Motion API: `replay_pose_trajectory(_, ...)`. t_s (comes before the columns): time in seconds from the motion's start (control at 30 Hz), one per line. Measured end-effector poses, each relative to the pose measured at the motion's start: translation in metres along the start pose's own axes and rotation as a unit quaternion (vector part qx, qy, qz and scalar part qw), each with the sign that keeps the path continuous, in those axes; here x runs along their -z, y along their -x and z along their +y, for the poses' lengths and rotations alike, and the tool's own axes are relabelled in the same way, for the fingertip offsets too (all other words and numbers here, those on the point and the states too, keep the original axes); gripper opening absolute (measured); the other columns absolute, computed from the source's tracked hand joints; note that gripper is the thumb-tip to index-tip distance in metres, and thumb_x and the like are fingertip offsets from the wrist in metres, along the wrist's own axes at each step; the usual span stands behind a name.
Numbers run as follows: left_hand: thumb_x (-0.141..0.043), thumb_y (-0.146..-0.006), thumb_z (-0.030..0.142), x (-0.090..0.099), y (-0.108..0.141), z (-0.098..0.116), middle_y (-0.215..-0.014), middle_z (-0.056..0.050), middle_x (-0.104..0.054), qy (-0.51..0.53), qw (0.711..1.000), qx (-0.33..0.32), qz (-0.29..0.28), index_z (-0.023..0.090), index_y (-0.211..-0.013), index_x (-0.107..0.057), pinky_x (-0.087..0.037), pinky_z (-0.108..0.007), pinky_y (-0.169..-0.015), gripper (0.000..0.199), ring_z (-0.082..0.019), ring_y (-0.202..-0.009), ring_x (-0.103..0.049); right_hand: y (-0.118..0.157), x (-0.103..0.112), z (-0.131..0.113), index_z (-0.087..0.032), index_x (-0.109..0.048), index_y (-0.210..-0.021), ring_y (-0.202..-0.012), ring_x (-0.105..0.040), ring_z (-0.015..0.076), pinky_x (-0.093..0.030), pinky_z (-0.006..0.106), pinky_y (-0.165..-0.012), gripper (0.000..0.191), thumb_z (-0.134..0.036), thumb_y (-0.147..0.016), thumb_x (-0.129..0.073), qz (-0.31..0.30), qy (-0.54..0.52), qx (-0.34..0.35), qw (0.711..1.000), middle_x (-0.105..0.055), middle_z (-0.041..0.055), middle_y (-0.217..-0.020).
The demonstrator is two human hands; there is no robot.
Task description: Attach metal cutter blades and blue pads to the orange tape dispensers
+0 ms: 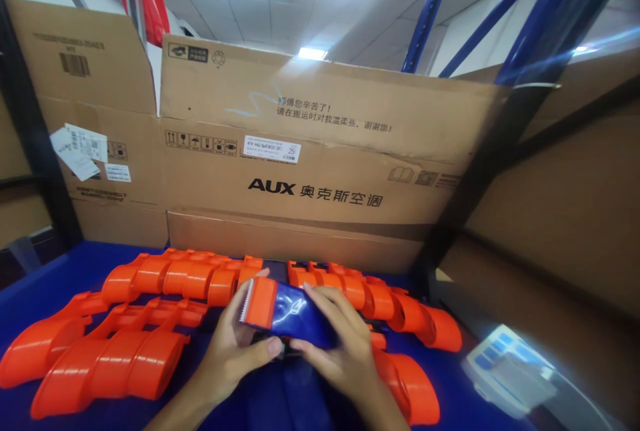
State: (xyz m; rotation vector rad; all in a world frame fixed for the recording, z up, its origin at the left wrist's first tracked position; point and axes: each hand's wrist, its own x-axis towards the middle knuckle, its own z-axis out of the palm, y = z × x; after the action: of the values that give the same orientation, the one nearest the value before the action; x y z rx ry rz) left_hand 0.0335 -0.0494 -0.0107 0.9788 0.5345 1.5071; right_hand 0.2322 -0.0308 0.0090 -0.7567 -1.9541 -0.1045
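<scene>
Both my hands hold an orange-and-blue tape dispenser (293, 311) in front of me, above the blue work surface. A pale toothed edge runs along its orange end, at the left, and the blue part is glossy. My left hand (237, 344) grips the orange end, with the thumb beneath it. My right hand (343, 341) closes around the blue end, thumb below and fingers on top. The dispenser's underside is mostly hidden by my hands. Close by on both sides lie curved orange plastic parts (155, 364), overlapping in rows.
More orange parts (377, 301) form a row behind and to the right. A translucent plastic case (515, 371) lies at the right edge. Cardboard panels (320, 171) stand along the back, between dark posts (467, 177). The blue surface (210, 384) extends under everything.
</scene>
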Motion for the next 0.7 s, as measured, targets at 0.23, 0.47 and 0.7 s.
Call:
replay_pose_trajectory(0.23,-0.094,-0.06,0.028,-0.005,-0.001,0.001,-0.132,-0.014,-0.07,-0.022,0.999,-0.002,0.041,0.023,-0.141,-0.057,-0.055,-0.041,-0.101,0.089,-0.035,-0.12,-0.066,0.0,0.0,-0.002,-0.021,-0.052,-0.148,-0.107,-0.07,0.0299,-0.06,0.042,-0.091,0.068,-0.045,-0.088,-0.074,-0.001,-0.022,-0.016,1.0,-0.068,0.0142,-0.121)
replay_pose_trajectory(0.47,-0.094,-0.059,0.029,0.002,0.0,-0.003,-0.129,-0.013,-0.071,-0.024,0.998,-0.012,0.058,0.021,-0.129,-0.066,-0.052,-0.044,-0.104,0.075,-0.036,-0.123,-0.064,-0.002,0.002,-0.005,-0.022,-0.059,-0.142,-0.109,-0.072,0.0307,-0.06,0.043,-0.094,0.056,-0.04,-0.091,-0.068,0.0,-0.043,-0.039,0.998,-0.073,0.0125,-0.121)
replay_pose_trajectory(0.7,-0.092,-0.063,0.031,0.01,0.004,-0.005,-0.12,-0.01,-0.075,-0.009,1.0,0.001,-0.004,0.025,-0.117,-0.071,-0.059,-0.039,-0.088,0.058,-0.034,-0.11,-0.07,-0.001,0.001,-0.003,-0.026,-0.064,-0.135,-0.109,-0.074,0.0292,-0.061,0.043,-0.094,0.043,-0.042,-0.095,-0.064,-0.037,-0.126,-0.097,0.987,-0.076,0.0104,-0.122)
